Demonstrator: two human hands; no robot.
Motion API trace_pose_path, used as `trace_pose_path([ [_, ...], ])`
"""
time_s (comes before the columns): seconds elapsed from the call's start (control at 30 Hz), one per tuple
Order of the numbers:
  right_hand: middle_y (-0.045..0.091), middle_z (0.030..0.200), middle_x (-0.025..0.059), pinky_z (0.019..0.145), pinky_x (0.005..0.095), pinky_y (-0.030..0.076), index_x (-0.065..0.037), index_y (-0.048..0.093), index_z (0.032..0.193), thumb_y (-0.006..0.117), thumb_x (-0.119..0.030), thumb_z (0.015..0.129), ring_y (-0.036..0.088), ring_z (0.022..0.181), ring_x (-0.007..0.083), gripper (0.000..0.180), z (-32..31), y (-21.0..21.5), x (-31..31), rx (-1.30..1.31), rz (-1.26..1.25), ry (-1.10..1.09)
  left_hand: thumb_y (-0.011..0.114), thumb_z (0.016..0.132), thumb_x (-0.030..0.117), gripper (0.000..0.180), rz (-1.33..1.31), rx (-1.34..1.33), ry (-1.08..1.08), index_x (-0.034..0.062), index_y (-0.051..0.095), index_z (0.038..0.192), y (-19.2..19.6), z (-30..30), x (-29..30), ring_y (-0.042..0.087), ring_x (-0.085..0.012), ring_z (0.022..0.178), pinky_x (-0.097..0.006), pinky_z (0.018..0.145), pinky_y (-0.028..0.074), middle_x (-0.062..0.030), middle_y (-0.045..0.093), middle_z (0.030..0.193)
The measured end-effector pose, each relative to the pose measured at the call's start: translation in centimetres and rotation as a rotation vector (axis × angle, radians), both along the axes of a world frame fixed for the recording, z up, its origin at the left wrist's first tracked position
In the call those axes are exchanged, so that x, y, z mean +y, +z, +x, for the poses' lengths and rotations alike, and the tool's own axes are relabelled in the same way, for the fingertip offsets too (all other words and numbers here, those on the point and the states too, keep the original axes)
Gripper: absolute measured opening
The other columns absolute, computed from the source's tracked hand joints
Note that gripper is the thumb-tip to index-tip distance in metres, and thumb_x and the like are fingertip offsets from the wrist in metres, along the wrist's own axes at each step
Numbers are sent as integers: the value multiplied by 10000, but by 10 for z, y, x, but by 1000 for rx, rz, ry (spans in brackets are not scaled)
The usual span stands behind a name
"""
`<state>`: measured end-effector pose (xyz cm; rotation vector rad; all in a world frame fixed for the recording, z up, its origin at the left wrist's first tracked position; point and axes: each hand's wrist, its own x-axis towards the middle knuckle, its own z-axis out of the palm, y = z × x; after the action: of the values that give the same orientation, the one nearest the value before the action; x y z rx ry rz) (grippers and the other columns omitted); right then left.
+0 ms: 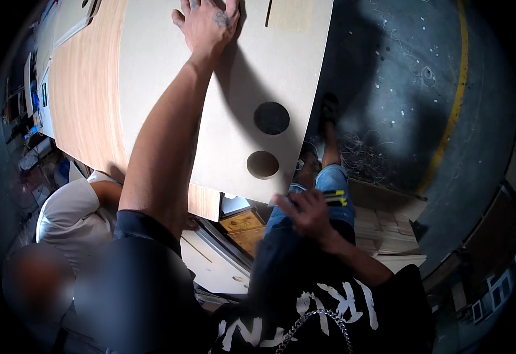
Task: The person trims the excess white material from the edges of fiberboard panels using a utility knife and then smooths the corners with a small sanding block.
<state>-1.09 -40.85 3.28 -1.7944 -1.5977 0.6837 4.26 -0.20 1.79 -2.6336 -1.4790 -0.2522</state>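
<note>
My left hand (209, 26) is pressed flat on a pale board (228, 141), arm stretched far forward, thumb apart. The upper picture edge cuts off some of its fingertips. Two round holes pierce the board near its close end, a dark hole (271, 118) and a smaller one (262, 165) below it. At the board's near right corner, my right hand (311, 215) is closed around a slim black-and-yellow utility knife (336, 198). Its yellow-tipped end sticks out to the right of the fist. The front end, by the board's edge, is too blurred to make out.
A wood-grain panel (87, 88) lies left of the pale board. Another person in a white shirt (69, 209) is close by on my left. Stacked brown boards (385, 227) stand to my right. Tangled strands (364, 156) and scraps litter the floor (405, 112) by a yellow line (455, 100).
</note>
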Motion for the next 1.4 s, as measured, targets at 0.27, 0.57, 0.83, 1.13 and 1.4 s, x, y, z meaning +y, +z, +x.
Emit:
trace_pose_path([
  [0.27,643,931,110,766,391,486,-106,601,1237,557,23,818,628,861,257,441,10,6,-11,350,-107,158,410,912,597,733,20,-224,-128,69,367,1418,-15,-16,16,260,-312,1399,-571,1109,165,-153,336,1487],
  [0.57,702,1012,108,858,252,485,17,560,1270,562,-67,930,653,922,133,350,246,-25,217,518,286,-643,376,920,588,734,-28,-206,-57,36,373,1404,-12,-9,10,253,-329,1400,-557,1121,148,-172,323,1492],
  [0.83,709,1044,124,853,247,477,-105,647,1209,669,-186,863,663,963,136,356,333,-37,329,235,306,-695,364,926,627,765,-78,-169,7,65,339,1445,-9,-10,6,212,-303,1425,-533,1145,122,-142,285,1523],
  [1.13,681,1046,151,815,327,488,-86,641,1188,612,-137,885,666,943,256,309,311,-51,285,89,320,-597,376,921,620,760,-52,-186,-6,64,349,1439,-8,-3,4,209,-293,1428,-523,1146,122,-136,294,1522],
  [1.4,666,962,151,753,326,522,-47,667,1107,550,56,856,664,874,296,295,180,-27,190,111,391,-451,363,919,615,757,-46,-190,-7,52,358,1425,-9,-8,7,220,-303,1422,-533,1141,128,-142,304,1514],
])
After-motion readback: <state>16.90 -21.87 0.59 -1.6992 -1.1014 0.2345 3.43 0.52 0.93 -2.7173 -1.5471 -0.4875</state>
